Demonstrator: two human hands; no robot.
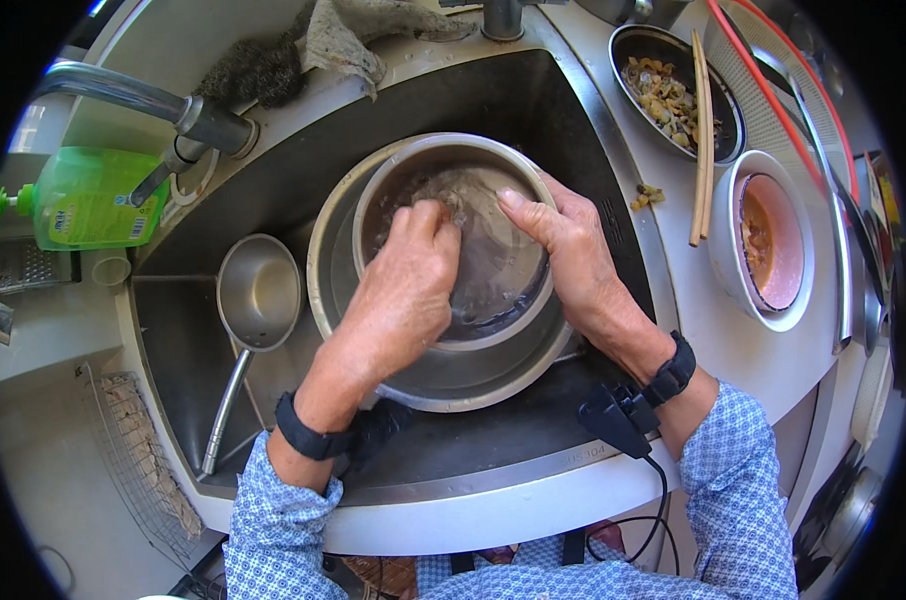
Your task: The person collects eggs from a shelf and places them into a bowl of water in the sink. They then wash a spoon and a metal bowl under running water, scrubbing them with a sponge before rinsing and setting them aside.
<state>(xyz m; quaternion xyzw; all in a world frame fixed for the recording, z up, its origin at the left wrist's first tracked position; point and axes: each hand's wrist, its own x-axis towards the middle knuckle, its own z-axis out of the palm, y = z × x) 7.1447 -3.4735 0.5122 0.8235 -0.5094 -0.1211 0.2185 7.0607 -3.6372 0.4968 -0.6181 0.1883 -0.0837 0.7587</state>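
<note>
A smaller metal bowl (490,259) with water in it is held over a larger metal basin (453,394), which stands in the dark sink (513,442). With fingers bent down, my left hand (412,277) reaches inside the smaller bowl; its fingertips are hidden, so whether they hold something cannot be seen. My right hand (573,240) grips that bowl's right rim, thumb on the inner side and fingers outside. To the left, a metal ladle (259,292) leans in the sink with its handle toward me.
Left of the sink are a faucet (213,124) and a green soap bottle (97,199). A cloth (340,45) lies behind. On the right counter stand a pan with food scraps (667,97), chopsticks (702,142), stacked bowls (772,240) and a red-rimmed basket (790,97).
</note>
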